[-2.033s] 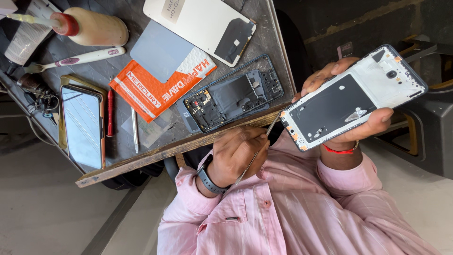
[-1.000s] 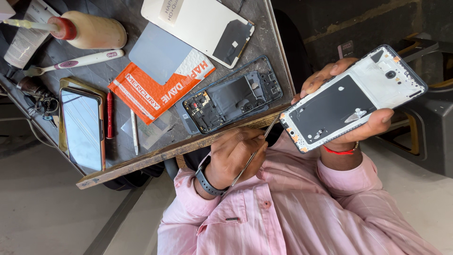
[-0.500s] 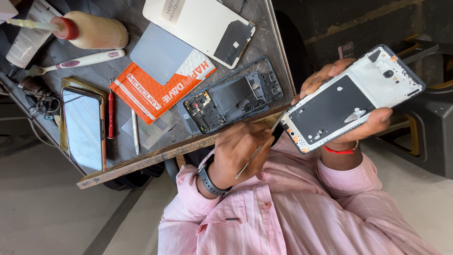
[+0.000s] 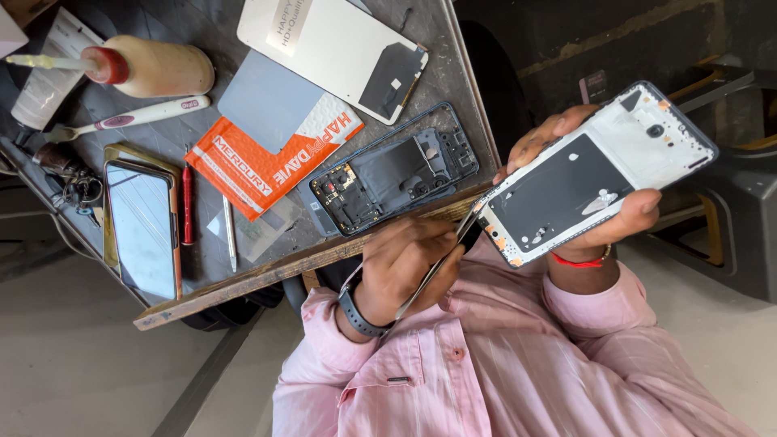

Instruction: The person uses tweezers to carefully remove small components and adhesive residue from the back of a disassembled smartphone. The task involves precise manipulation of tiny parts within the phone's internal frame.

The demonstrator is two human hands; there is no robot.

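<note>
Grey bench [image 4: 243, 279] lies ahead of me, wood-edged. An orange packet [image 4: 251, 170] with white print lies slantwise at its middle, a grey sheet [image 4: 267, 97] lapping over it. Above it is a white panel [image 4: 324, 40] with a small pale label [image 4: 289, 16] at its top edge. An opened phone [image 4: 396, 174] rests near the bench edge.

My right hand [image 4: 615, 231] grips the frame [image 4: 595, 174] off the bench, above my lap, with fingers behind and thumb across its lower edge. The frame is white with a black centre plate, tilted, camera holes at the far end. My left hand [image 4: 405, 271] is closed around thin tweezers [image 4: 437, 271], tip touching the frame's near corner.
</note>
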